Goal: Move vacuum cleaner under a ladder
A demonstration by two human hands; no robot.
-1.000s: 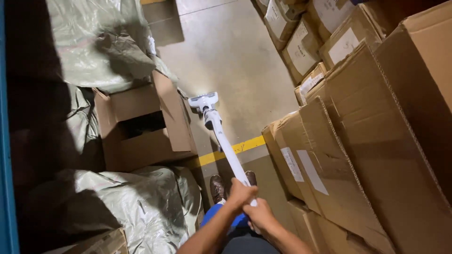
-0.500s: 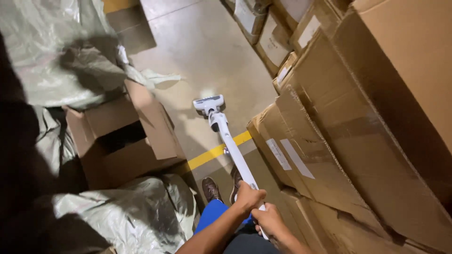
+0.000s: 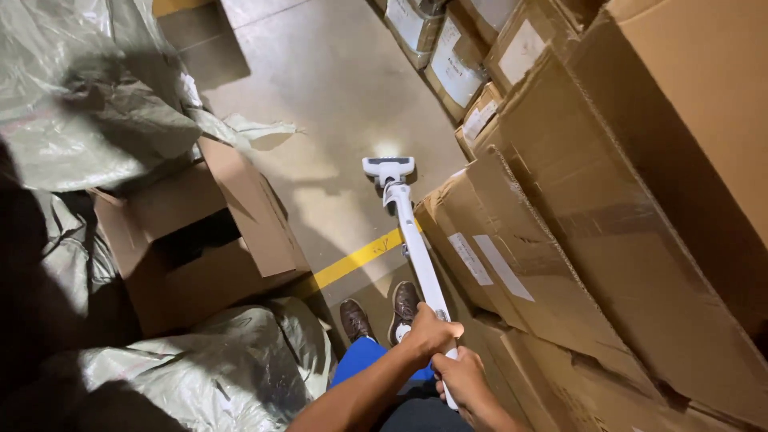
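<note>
We see the left hand (image 3: 432, 332) wrapped around the white stick vacuum (image 3: 412, 232) shaft; the right hand (image 3: 464, 384) grips it just below; the vacuum's head rests ahead on the concrete floor (image 3: 336, 96), beside stacked cardboard boxes (image 3: 576, 200), past the yellow line (image 3: 356, 260).

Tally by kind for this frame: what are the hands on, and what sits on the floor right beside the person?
stick vacuum: 1
hands gripping it, left hand and right hand: 2
brown shoes: 2
open cardboard box: 1
Total: 6
</note>
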